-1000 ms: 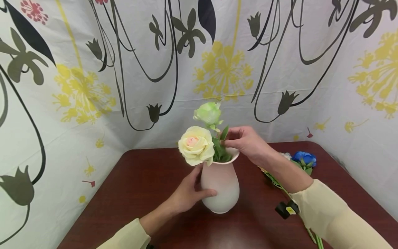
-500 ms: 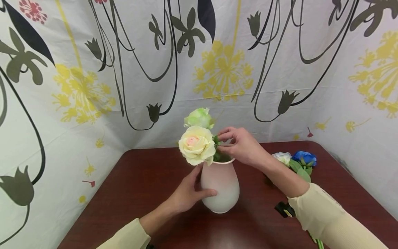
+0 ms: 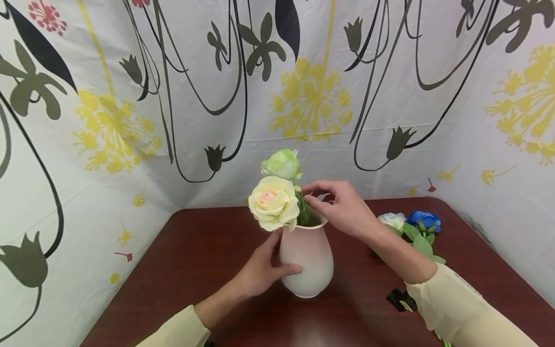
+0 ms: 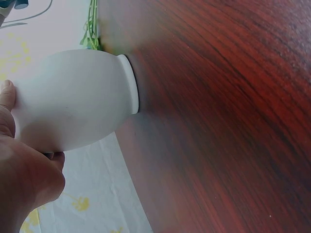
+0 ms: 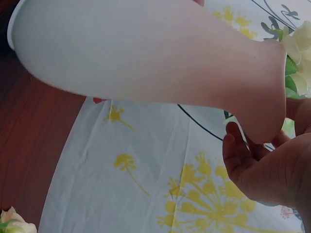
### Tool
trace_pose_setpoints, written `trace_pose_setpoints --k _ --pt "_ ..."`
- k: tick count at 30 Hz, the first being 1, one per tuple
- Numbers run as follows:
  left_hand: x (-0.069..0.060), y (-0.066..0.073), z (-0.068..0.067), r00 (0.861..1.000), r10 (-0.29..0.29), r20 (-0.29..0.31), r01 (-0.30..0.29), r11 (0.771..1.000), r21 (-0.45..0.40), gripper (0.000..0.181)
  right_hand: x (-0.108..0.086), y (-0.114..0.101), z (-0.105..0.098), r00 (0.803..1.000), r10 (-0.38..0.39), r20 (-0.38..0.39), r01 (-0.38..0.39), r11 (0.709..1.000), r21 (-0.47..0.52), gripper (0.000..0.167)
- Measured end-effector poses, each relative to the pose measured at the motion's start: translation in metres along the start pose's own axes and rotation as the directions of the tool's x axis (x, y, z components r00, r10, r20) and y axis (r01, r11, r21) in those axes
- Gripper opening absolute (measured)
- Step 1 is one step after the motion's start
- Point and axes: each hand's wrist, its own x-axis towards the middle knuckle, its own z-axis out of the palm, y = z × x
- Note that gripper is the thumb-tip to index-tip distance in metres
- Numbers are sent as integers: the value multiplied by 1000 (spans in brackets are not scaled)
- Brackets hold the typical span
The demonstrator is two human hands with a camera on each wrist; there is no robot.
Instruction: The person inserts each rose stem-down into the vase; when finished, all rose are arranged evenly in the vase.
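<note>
While the left hand point(image 3: 262, 273) grips the vase point(image 3: 309, 258), upright midway between the side edges of the surface point(image 3: 204, 255), the right hand's point(image 3: 344, 207) bent fingers, pinch unclear, are likely positioning the green rose point(image 3: 282, 165); next, gentle settling.

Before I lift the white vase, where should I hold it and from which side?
Probably around its upper body, just under the flared rim, coming from the left. The vase stands upright and narrows there above its round belly, and the right grip is at the mouth's right side.
</note>
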Motion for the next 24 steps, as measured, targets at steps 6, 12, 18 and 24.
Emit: trace_pose_setpoints --k 6,12,18,24 --pt "0 -1 0 1000 -9 5 9 1000 -12 92 4 -3 6 996 -1 -88 2 1000 12 11" --pt "0 0 0 1000 -16 6 16 1000 -12 92 7 -2 10 994 -19 -111 20 1000 12 7" --pt "0 -1 0 1000 -20 2 20 1000 -12 91 5 -2 11 995 -7 -97 11 999 44 7" --pt "0 -2 0 1000 -16 1 16 1000 -14 91 1 3 8 996 14 -85 -5 994 109 12"
